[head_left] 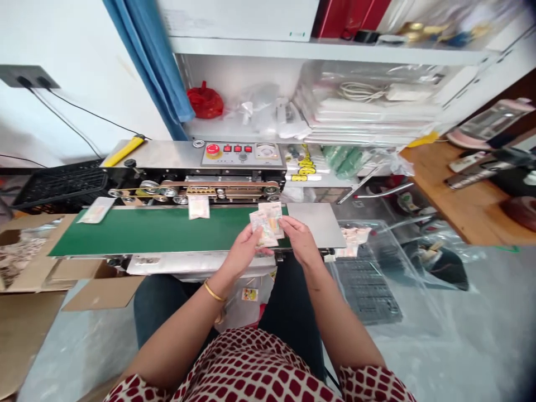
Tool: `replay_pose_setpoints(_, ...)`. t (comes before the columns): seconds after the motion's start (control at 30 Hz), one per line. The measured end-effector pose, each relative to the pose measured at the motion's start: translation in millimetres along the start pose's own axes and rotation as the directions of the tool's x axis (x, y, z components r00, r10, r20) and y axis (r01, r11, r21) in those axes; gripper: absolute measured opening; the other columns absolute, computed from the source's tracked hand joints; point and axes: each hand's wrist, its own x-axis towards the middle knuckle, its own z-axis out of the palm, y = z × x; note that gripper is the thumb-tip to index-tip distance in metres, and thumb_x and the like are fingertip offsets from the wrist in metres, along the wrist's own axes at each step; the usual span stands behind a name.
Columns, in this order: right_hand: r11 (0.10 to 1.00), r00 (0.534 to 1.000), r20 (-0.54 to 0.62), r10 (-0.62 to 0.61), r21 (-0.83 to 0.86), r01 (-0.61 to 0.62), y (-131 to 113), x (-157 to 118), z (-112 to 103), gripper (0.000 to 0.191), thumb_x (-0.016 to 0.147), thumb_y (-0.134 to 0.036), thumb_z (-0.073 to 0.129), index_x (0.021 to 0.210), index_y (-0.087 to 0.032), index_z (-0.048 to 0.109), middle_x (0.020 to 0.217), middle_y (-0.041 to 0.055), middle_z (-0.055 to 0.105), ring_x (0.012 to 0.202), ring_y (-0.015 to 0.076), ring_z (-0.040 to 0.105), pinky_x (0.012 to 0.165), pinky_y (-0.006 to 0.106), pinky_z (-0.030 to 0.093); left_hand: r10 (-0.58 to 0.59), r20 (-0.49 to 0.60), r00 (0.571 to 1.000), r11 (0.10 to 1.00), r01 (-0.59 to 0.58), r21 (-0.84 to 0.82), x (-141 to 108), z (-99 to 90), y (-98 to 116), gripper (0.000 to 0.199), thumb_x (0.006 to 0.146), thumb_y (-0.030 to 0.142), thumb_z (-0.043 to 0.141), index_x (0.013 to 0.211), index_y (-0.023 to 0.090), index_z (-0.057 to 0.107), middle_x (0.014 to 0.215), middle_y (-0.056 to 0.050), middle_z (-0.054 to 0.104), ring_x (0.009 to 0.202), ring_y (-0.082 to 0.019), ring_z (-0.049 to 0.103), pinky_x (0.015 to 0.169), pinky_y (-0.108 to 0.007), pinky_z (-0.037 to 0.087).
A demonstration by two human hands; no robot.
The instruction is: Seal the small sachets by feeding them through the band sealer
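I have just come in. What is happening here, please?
A person's left hand holds one small pale rectangular packet and the right hand a similar packet, over the right part of the green conveyor belt. A third packet pokes out of the grey metal machine; a fourth packet lies near the belt's left end.

The flat conveyor belt (167, 231) is green, the small rectangular plastic packets (268, 239) whitish with multicoloured print, the hanging cloth (146, 56) blue, the round push-button (213, 149) red, the fabric shirt (251, 371) cream with maroon lozenges.
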Motion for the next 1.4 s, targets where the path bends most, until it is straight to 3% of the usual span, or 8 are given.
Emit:
replay_pose_setpoints(0.17, 0.999, 0.996, 0.087, 0.037, -0.006, -0.037, -0.9, 0.6, -4.7, 0.037, 0.078, -0.047, 0.070, 0.104, -0.020, 0.067, 0.097, 0.0025, 0.073, 0.080, 0.0168, 0.067, 0.064, 0.025, 0.054, -0.033, 0.008, 0.999, 0.999, 0.033, -0.039, 2.3, -1.3, -0.4, 0.042, 0.084, 0.040, 0.070, 0.120, 0.020, 0.063, 0.120, -0.009, 0.068, 0.095, -0.021, 0.066, 0.066, -0.032, 0.062)
replay_pose_setpoints(0.37, 0.993, 0.987, -0.162, 0.020, -0.113, -0.039, 0.5, 31.5, -30.5, 0.032, 0.080, -0.046, 0.066, 0.096, -0.020, 0.058, 0.052, -0.0059, 0.057, 0.039, 0.0089, 0.044, 0.035, 0.019, 0.029, -0.023, -0.114, 0.993, 1.000, 0.021, -0.022, 1.3, -6.4, 2.7, 0.042, 0.081, 0.042, 0.073, 0.114, 0.020, 0.063, 0.109, -0.006, 0.070, 0.084, -0.016, 0.066, 0.056, -0.024, 0.058)
replay_pose_setpoints(0.5, 0.929, 0.991, -0.137, -0.005, -0.368, -0.047, -2.4, 53.5, -30.0, 0.020, 0.084, -0.041, 0.059, 0.090, -0.021, 0.059, 0.050, -0.0060, 0.052, 0.040, 0.0111, 0.043, 0.042, 0.023, 0.034, -0.020, -0.145, 0.989, 1.000, 0.019, -0.012, 1.3, -8.3, 3.6, 0.042, 0.078, 0.043, 0.075, 0.111, 0.020, 0.063, 0.104, -0.004, 0.069, 0.079, -0.014, 0.064, 0.053, -0.022, 0.055)
replay_pose_setpoints(0.63, 0.764, 0.927, -0.247, -0.281, -0.642, 0.060, -11.9, 44.8, -19.1, 0.029, 0.087, -0.043, 0.059, 0.103, -0.020, 0.063, 0.091, 0.0053, 0.069, 0.070, 0.0187, 0.061, 0.072, 0.034, 0.049, -0.035, -0.106, 0.994, 0.999, 0.034, -0.012, 2.3, -5.8, 5.7, 0.036, 0.079, 0.042, 0.075, 0.106, 0.020, 0.068, 0.107, -0.004, 0.069, 0.081, -0.012, 0.063, 0.057, -0.020, 0.055)
replay_pose_setpoints(0.87, 0.943, 0.974, 0.192, -0.123, -0.283, 0.175, -8.0, -4.0, 3.9, 0.036, 0.087, -0.050, 0.061, 0.108, -0.022, 0.067, 0.111, 0.0031, 0.071, 0.102, 0.0207, 0.064, 0.091, 0.033, 0.050, -0.045, -0.092, 0.995, 0.997, 0.038, -0.073, 7.8, 6.0, 7.2, 0.038, 0.075, 0.039, 0.078, 0.106, 0.019, 0.071, 0.109, -0.006, 0.070, 0.088, -0.015, 0.065, 0.054, -0.018, 0.054)
replay_pose_setpoints(1.1, 0.995, 0.985, -0.164, 0.048, -0.079, -0.061, 7.3, 22.8, -28.1, 0.036, 0.078, -0.048, 0.066, 0.098, -0.018, 0.061, 0.063, -0.0019, 0.065, 0.045, 0.0106, 0.053, 0.041, 0.021, 0.035, -0.056, -0.026, 0.998, 0.998, 0.056, 0.006, -0.2, 1.8, 5.5, 0.045, 0.084, 0.041, 0.070, 0.126, 0.026, 0.063, 0.146, -0.010, 0.051, 0.108, -0.027, 0.068, 0.052, -0.021, 0.056)
replay_pose_setpoints(1.2, 0.983, 0.990, -0.131, 0.045, -0.172, -0.068, 4.3, 43.6, -34.1, 0.026, 0.081, -0.044, 0.063, 0.088, -0.019, 0.059, 0.045, -0.0078, 0.048, 0.035, 0.0082, 0.040, 0.036, 0.020, 0.024, -0.048, -0.036, 0.998, 0.999, 0.049, 0.022, -3.0, -4.2, 3.1, 0.039, 0.087, 0.040, 0.066, 0.122, 0.023, 0.064, 0.137, -0.012, 0.058, 0.104, -0.025, 0.069, 0.055, -0.021, 0.056)
replay_pose_setpoints(1.4, 0.898, 0.982, -0.167, -0.094, -0.439, 0.011, -10.4, 55.7, -28.9, 0.021, 0.084, -0.037, 0.060, 0.095, -0.020, 0.062, 0.081, -0.0006, 0.066, 0.041, 0.0069, 0.048, 0.045, 0.024, 0.040, -0.057, -0.045, 0.997, 0.995, 0.061, 0.079, -6.5, -0.8, 0.0, 0.034, 0.088, 0.037, 0.064, 0.119, 0.022, 0.066, 0.127, -0.011, 0.064, 0.100, -0.021, 0.068, 0.060, -0.022, 0.055)
